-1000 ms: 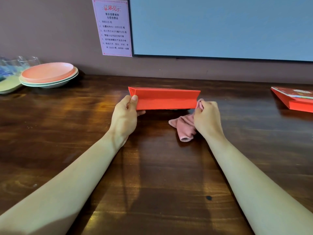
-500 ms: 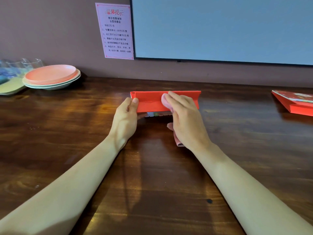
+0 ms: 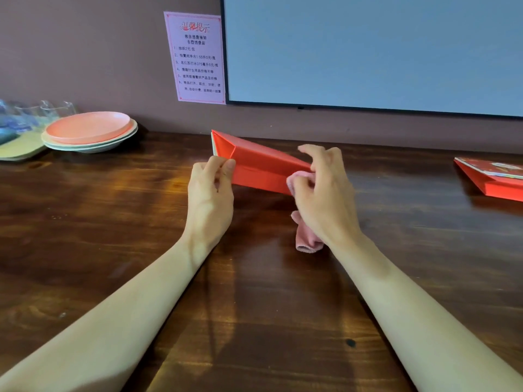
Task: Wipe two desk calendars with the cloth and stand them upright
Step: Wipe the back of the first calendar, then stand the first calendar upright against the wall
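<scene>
Pinching the seemingly light, stiff calendar [image 3: 263, 168] at its 9 o'clock end, the left hand [image 3: 210, 183] steadies it while the right hand [image 3: 325, 190] clutches the soft cloth [image 3: 307, 240] at 3 o'clock.

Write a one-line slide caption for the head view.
Left hand pinches a red desk calendar, right hand holds a pink cloth against it; second calendar lies flat.

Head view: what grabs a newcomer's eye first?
The red calendar, held tilted at centre: the left hand pinches its left end, and the right hand holds a pink cloth against its right end. A second calendar lies flat at the far right edge. Stacked plates sit at far left.
</scene>
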Action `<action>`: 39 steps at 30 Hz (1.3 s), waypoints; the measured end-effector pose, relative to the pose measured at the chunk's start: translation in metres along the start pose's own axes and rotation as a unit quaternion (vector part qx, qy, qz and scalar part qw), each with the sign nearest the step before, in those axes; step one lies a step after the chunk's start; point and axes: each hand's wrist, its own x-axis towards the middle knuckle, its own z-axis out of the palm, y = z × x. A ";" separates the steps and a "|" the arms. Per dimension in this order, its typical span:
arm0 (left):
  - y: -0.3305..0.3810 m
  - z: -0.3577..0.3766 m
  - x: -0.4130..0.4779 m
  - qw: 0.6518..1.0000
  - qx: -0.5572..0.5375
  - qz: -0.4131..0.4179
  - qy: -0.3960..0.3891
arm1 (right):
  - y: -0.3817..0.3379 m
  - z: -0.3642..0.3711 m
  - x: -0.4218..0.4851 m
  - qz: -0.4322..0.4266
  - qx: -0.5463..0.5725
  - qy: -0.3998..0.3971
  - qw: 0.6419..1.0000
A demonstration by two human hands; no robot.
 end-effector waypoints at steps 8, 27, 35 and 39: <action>0.016 0.005 -0.015 0.991 0.046 0.124 0.002 | -0.034 0.007 0.005 0.056 0.033 -0.087 0.994; 0.029 0.009 -0.029 0.985 -0.057 0.133 -0.090 | -0.022 0.006 -0.005 0.106 0.062 -0.069 0.990; 0.021 0.004 -0.021 0.995 -0.058 0.068 -0.047 | -0.006 0.010 -0.001 0.138 0.085 -0.040 0.986; 0.011 0.000 -0.010 0.994 -0.096 -0.003 0.052 | 0.000 0.002 -0.003 0.164 0.160 -0.026 0.973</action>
